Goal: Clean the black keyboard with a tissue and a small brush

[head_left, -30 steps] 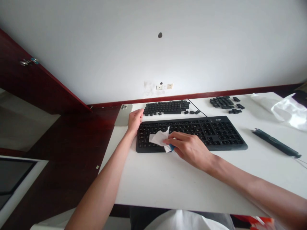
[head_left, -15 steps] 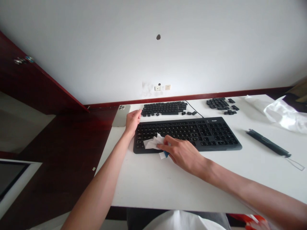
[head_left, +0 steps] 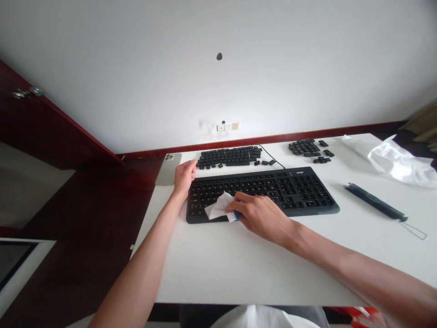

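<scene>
A black keyboard (head_left: 297,209) with its keycaps off lies on the white table, its bare key sockets showing. My left hand (head_left: 184,176) is closed at the keyboard's upper left corner, against its edge; the undersides of the fingers are hidden. Over the lower left keys, my right hand (head_left: 257,214) pinches a crumpled white tissue (head_left: 217,207) that touches the keyboard. The same hand also holds a small blue brush (head_left: 234,216), its white bristles pointing left.
Loose black keycaps (head_left: 228,156) lie in rows behind the keyboard, with another group (head_left: 303,147) at the back right. A phone (head_left: 167,169) lies at the left edge. On the right are a dark stick-shaped tool (head_left: 375,202) with a wire loop and a white plastic bag (head_left: 392,159).
The view has shifted slightly. My right hand has turned a little, bringing the brush bristles up over the keyboard's front edge beside the tissue. My left hand stays at the corner.
</scene>
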Available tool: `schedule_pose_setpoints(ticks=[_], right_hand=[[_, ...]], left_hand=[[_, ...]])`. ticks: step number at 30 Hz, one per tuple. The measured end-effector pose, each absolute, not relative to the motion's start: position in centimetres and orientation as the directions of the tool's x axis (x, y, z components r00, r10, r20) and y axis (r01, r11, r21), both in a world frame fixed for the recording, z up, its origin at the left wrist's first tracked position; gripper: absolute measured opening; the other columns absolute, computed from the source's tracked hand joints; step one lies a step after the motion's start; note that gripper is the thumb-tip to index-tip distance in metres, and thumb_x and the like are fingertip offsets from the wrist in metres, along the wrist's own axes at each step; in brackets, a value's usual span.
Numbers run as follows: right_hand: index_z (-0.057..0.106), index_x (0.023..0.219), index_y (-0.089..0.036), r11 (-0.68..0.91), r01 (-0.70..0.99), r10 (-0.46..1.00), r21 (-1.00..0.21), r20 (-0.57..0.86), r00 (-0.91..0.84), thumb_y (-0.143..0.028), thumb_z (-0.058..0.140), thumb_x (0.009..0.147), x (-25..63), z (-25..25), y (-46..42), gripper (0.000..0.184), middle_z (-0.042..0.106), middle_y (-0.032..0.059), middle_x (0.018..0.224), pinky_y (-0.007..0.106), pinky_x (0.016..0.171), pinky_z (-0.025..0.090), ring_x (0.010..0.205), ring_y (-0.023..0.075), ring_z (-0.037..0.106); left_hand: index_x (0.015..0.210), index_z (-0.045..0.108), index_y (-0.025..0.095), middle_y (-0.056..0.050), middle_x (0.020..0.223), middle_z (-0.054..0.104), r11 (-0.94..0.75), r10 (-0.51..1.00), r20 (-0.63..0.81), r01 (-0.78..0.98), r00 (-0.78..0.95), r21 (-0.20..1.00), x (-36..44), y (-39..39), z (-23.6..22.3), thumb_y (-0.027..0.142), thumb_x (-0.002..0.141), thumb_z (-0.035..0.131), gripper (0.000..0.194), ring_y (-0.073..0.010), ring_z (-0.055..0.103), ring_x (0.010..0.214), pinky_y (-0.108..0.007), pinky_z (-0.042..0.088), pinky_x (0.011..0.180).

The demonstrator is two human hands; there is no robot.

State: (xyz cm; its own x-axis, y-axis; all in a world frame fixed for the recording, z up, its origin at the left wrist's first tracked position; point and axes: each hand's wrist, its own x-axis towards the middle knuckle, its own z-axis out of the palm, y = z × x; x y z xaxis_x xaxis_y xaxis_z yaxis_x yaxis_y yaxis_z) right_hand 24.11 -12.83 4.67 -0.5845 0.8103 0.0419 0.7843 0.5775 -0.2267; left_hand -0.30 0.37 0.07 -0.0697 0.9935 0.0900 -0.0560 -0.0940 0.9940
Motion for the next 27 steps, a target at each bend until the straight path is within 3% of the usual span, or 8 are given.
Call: schedule_pose_setpoints(ticks=[6, 10, 12, 15, 18, 23, 27], right_hand=[[0.078, 0.118, -0.019, 0.404, 0.903, 0.911, -0.144, 0.154, -0.383, -0.012, 0.055, 0.094, 28.3, 8.0, -9.0, 0.034, 0.075, 0.0094, 0.113, 0.028, 0.053, 0.040, 0.072, 0.0186, 0.068], [0.082, 0.107, -0.022, 0.299, 0.954, 0.954, -0.016, 0.016, -0.299, -0.018, 0.061, 0.092, 30.8, 9.7, -6.2, 0.026, 0.078, 0.0094, 0.094, 0.031, 0.054, 0.039, 0.071, 0.0238, 0.069], [0.082, 0.105, -0.023, 0.330, 0.938, 0.943, -0.106, -0.011, -0.333, -0.025, 0.062, 0.095, 30.9, 10.2, -5.3, 0.022, 0.079, 0.0078, 0.088, 0.032, 0.057, 0.042, 0.070, 0.0233, 0.069], [0.082, 0.104, -0.023, 0.399, 0.864, 0.915, -0.307, 0.070, -0.398, -0.036, 0.057, 0.102, 30.0, 10.9, -4.4, 0.028, 0.079, 0.0054, 0.087, 0.032, 0.060, 0.046, 0.066, 0.0192, 0.067], [0.082, 0.111, -0.026, 0.427, 0.807, 0.893, -0.408, 0.048, -0.448, -0.043, 0.060, 0.100, 28.8, 11.0, -3.8, 0.029, 0.081, 0.0040, 0.098, 0.032, 0.064, 0.049, 0.071, 0.0195, 0.070], [0.073, 0.136, -0.020, 0.359, 0.861, 0.921, -0.362, -0.016, -0.390, -0.049, 0.061, 0.098, 29.0, 10.6, -2.9, 0.049, 0.081, 0.0111, 0.110, 0.037, 0.074, 0.053, 0.090, 0.0296, 0.075], [0.077, 0.128, -0.020, 0.432, 0.826, 0.899, -0.362, 0.105, -0.425, -0.035, 0.049, 0.103, 30.0, 11.3, -2.5, 0.041, 0.078, 0.0108, 0.121, 0.037, 0.077, 0.054, 0.100, 0.0296, 0.074]], left_hand=[[0.056, 0.042, 0.020, 0.007, 0.052, 0.031, -0.090, 0.993, 0.088, -0.014, -0.081, 0.996, 0.0, 0.0, 0.7, 0.043, 0.085, 0.071, 0.047, -0.0062, 0.024, 0.046, -0.024, 0.016, 0.045], [0.057, 0.042, 0.020, 0.007, 0.052, 0.030, -0.089, 0.993, 0.088, -0.009, -0.079, 0.996, 0.0, -0.1, 0.9, 0.044, 0.085, 0.071, 0.046, -0.0068, 0.024, 0.046, -0.024, 0.017, 0.045], [0.057, 0.043, 0.020, 0.007, 0.052, 0.030, -0.094, 0.993, 0.093, -0.007, -0.077, 0.996, 0.0, -0.1, 0.8, 0.043, 0.085, 0.071, 0.046, -0.0069, 0.025, 0.046, -0.024, 0.017, 0.046], [0.057, 0.044, 0.020, 0.007, 0.052, 0.032, -0.091, 0.993, 0.089, -0.018, -0.081, 0.996, -0.1, 0.0, 0.7, 0.043, 0.084, 0.071, 0.045, -0.0068, 0.025, 0.047, -0.024, 0.017, 0.046], [0.057, 0.044, 0.020, 0.007, 0.051, 0.030, -0.067, 0.995, 0.064, -0.037, -0.081, 0.997, -0.1, 0.1, 0.6, 0.045, 0.083, 0.072, 0.045, -0.0065, 0.023, 0.046, -0.024, 0.015, 0.046], [0.056, 0.043, 0.020, 0.006, 0.052, 0.032, -0.072, 0.994, 0.069, -0.032, -0.086, 0.997, 0.0, 0.0, 0.8, 0.043, 0.083, 0.072, 0.046, -0.0065, 0.024, 0.048, -0.024, 0.015, 0.048], [0.056, 0.044, 0.020, 0.006, 0.052, 0.032, -0.074, 0.994, 0.070, -0.053, -0.080, 0.996, 0.0, 0.1, 0.6, 0.043, 0.083, 0.072, 0.046, -0.0068, 0.024, 0.048, -0.025, 0.015, 0.048]])
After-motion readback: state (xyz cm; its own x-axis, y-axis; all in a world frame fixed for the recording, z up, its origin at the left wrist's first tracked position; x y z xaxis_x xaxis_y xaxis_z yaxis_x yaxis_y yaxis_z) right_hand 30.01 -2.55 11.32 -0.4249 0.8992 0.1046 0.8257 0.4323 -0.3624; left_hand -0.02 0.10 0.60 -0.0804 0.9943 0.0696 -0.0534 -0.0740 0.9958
